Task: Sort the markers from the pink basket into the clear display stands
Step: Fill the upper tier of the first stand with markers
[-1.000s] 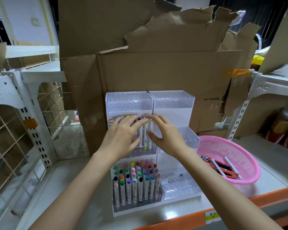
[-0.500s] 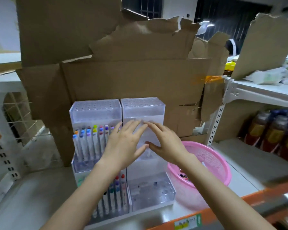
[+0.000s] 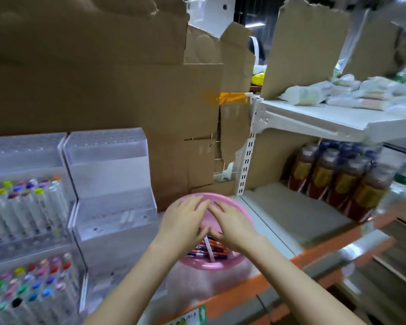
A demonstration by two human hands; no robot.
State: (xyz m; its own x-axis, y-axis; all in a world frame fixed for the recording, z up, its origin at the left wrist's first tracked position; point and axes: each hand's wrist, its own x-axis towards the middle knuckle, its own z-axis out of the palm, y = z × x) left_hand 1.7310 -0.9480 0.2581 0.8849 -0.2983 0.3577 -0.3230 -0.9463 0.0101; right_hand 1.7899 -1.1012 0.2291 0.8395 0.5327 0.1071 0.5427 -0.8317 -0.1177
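Your left hand lies palm down over the basket. Its fingers are straight, slightly fanned, and point away from you toward the far rim. It holds nothing. Your right hand sits just beside it in the same attitude: palm down, fingers extended, nothing in the grasp. The 2 index fingertips nearly meet over the far half of the basket, and the 2 thumbs come close together nearer you. Whether either palm touches the contents below cannot be told, because the hands hide that part.

The basket is pink. It stands on the shelf near the orange front edge, just right of the right stand. The loose markers lie flat in its near half, visible below your thumbs. They are red, orange and dark barrels in a heap, with 1 white barrel lying across them, its far end hidden under the thumbs.

The 2 clear stepped stands stand side by side at left, touching. The left stand carries racked markers upright on 2 tiers, caps up, in many colours. The right stand shows clear perforated tiers.

Torn cardboard forms the backing behind the stands and basket. Bottles with yellow labels stand in rows to the right, well apart from your hands.
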